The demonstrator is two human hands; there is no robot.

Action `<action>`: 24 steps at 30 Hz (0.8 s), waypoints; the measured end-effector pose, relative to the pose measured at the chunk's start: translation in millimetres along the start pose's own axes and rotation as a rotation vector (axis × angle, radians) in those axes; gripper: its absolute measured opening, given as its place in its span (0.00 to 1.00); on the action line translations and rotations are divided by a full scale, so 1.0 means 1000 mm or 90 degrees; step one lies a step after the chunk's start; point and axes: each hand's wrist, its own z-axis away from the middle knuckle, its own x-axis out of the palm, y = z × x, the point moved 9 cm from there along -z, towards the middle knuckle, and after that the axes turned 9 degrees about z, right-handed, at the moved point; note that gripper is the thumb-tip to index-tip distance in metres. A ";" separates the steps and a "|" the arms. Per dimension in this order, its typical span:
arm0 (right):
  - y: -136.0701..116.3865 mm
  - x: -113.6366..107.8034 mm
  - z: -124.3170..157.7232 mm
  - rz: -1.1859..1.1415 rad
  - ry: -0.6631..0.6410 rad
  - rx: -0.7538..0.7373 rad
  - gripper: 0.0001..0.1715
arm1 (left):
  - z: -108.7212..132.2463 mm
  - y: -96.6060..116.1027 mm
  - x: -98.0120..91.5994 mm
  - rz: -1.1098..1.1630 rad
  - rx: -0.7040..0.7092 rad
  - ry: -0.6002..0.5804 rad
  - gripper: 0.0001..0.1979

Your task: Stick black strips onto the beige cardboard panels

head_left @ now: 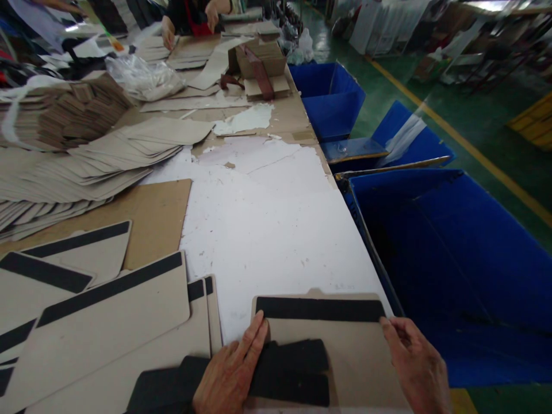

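A beige cardboard panel [357, 356] lies at the table's front edge, with a black strip [319, 309] along its top. My left hand [235, 362] rests flat over the panel's left side, fingertips at the strip's left end, beside loose black strips [297, 385]. At the strip's right end, my right hand [414, 359] pinches the corner between thumb and forefinger. More panels with black strips [116, 322] overlap to the left of my left hand.
Fanned cardboard sheets [86, 167] and stacked pieces [81, 112] cover the table's left side. Blue bins [457, 259] stand along the right edge. A brown box [263, 63] sits farther back. Another person's hands [168, 33] are at the far end.
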 end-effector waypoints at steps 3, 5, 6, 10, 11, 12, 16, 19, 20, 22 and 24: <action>-0.001 0.000 -0.001 0.028 0.026 -0.007 0.22 | 0.000 -0.001 0.002 0.003 0.000 0.000 0.46; -0.003 0.000 -0.001 0.046 0.044 -0.037 0.22 | 0.001 -0.001 0.003 0.006 0.006 0.008 0.46; -0.004 0.000 -0.001 0.049 0.048 -0.050 0.22 | 0.001 -0.001 0.003 0.007 0.010 0.015 0.45; 0.002 0.003 0.000 0.030 0.056 -0.072 0.23 | 0.003 0.000 0.002 0.006 0.020 0.037 0.43; 0.002 0.003 0.001 0.035 0.071 -0.084 0.23 | 0.003 0.000 0.001 0.004 0.020 0.040 0.43; 0.002 0.001 0.002 0.049 0.093 -0.099 0.23 | 0.003 0.001 0.001 0.001 0.020 0.041 0.43; -0.007 -0.002 0.005 0.143 0.170 -0.151 0.22 | 0.002 0.003 0.001 -0.024 0.022 0.047 0.43; -0.014 -0.003 0.007 0.164 0.192 -0.173 0.23 | 0.001 0.004 -0.001 -0.047 0.029 0.061 0.42; -0.014 -0.004 0.008 0.163 0.201 -0.174 0.23 | 0.001 0.004 -0.002 -0.053 0.032 0.069 0.42; -0.014 -0.007 0.010 0.151 0.222 -0.169 0.24 | 0.002 0.005 -0.003 -0.061 0.041 0.084 0.40; -0.012 -0.010 0.013 0.137 0.250 -0.166 0.26 | 0.002 0.005 -0.004 -0.068 0.041 0.090 0.39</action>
